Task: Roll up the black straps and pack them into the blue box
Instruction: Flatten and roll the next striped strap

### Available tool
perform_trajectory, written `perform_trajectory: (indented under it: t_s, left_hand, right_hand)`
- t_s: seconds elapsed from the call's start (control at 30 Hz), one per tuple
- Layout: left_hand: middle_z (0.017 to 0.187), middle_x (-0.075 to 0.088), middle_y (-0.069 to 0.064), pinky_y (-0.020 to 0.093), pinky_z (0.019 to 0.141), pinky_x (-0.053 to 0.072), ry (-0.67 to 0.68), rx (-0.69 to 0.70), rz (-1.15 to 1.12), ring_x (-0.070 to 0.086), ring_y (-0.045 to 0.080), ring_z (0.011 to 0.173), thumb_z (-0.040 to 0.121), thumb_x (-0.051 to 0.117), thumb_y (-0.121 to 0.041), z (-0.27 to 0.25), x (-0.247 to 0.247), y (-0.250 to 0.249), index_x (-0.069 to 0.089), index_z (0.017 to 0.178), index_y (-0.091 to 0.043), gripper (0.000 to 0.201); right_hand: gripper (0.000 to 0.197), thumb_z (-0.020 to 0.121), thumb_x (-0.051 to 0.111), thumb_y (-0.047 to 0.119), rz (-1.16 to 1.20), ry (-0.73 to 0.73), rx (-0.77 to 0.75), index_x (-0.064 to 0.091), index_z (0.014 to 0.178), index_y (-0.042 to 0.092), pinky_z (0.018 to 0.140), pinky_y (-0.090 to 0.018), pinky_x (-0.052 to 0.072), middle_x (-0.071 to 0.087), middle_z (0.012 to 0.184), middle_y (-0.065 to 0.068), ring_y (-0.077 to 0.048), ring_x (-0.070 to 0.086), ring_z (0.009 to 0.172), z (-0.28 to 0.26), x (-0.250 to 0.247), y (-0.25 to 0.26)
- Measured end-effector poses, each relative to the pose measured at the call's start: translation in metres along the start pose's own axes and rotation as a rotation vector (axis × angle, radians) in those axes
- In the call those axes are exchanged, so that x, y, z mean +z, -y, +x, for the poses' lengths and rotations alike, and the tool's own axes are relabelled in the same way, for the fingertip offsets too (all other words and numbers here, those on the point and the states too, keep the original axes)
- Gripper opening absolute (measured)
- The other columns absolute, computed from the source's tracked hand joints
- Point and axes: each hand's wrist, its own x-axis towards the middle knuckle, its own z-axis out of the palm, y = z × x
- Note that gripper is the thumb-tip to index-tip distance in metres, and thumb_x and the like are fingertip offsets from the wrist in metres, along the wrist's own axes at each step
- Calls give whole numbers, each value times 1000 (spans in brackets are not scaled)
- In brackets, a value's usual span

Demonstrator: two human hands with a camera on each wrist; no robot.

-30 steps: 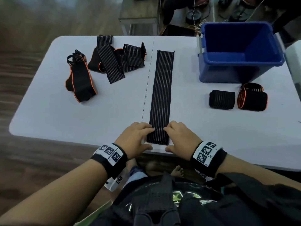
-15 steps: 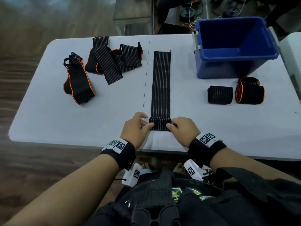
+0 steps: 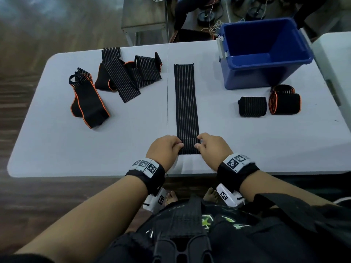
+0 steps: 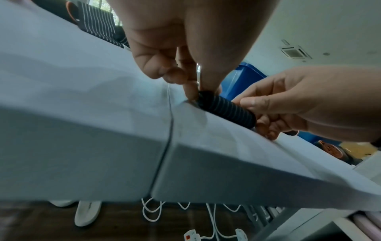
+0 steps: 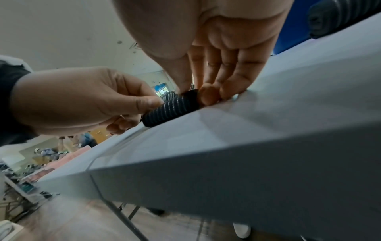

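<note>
Straps: one flat strap (image 3: 187,109) pinched by left hand (image 3: 164,151), right hand (image 3: 212,149); two rolled (image 3: 252,106); one blue box (image 3: 266,54).

Dark wood-plank floor (image 3: 38,196), grey metal table (image 3: 144,18) behind, ceiling vent (image 4: 294,52).

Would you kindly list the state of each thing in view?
Striped strap: flat, near end rolled.
Left hand: pinches the roll.
Right hand: pinches the roll.
Blue box: open, empty.
Two rolls: rolled, unpacked.
Strap pile: unrolled.
</note>
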Motion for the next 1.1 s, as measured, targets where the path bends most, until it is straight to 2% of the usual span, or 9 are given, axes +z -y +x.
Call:
perform_trajectory:
  t_s: [0.07,0.13,0.23,0.43,0.63,0.73,0.8,0.93,1.1]
  left_hand:
    - [101,61,-5,29,83,49,18,42,9,61,15,93,91,65,-51,-2,1,8,71,116,-24,38]
    - [102,53,-9,32,86,50,59,63,26,57,13,94,82,73,-58,-3,1,18,66,126,-31,52]
    - [103,47,-10,34,90,50,92,72,27,51,12,95,82,75,-53,-5,1,29,58,135,-40,58]
    - [99,47,-9,32,91,48,47,61,-17,49,13,95,89,69,-46,-4,7,30,50,142,-44,56]
    - [83,49,-12,34,83,49,-19,4,-133,52,15,83,94,66,-34,-2,7,22,65,129,-33,35]
    - [87,60,-10,30,82,46,-21,-48,-232,57,14,86,96,63,-31,-1,5,14,70,119,-25,25]
    - [92,70,-7,31,84,50,-5,-77,-277,63,15,89,98,60,-32,1,4,12,72,110,-22,20]
    - [77,68,8,41,78,53,59,-132,-178,63,24,77,102,50,-41,6,3,8,67,84,-8,41]
    - [79,71,7,35,75,53,102,-200,-110,65,22,79,99,54,-47,10,-4,0,71,83,-9,44]
  right_hand:
    - [58,91,61,46,-71,27,-54,48,140,18,92,-37,49,60,118,-4,-23,59,109,-4,3,-3]
    - [64,89,65,43,-148,52,-84,43,145,21,94,-37,49,54,122,-4,-23,56,112,-6,5,-8]
    - [60,95,58,32,-201,48,-90,36,150,24,94,-38,48,53,121,-6,-25,53,112,-6,4,-17]
    - [52,98,48,41,-148,35,-58,38,148,28,96,-43,47,55,116,-6,-26,53,111,-1,5,-19]
    - [42,102,40,40,-77,40,-26,46,141,28,97,-46,46,57,116,-8,-27,55,110,2,4,-18]
    - [33,103,34,40,-28,40,-25,57,122,27,89,-44,49,62,107,-7,-27,58,99,7,2,-16]
    - [33,104,31,41,-17,41,-15,59,110,23,85,-44,49,64,101,-5,-27,59,93,7,-1,-13]
    - [44,106,22,43,-106,58,15,54,91,17,83,-44,51,64,89,-5,-27,60,86,7,-3,-4]
    - [44,105,30,41,-197,80,83,53,78,15,83,-43,52,63,83,-6,-29,62,86,10,-4,2]
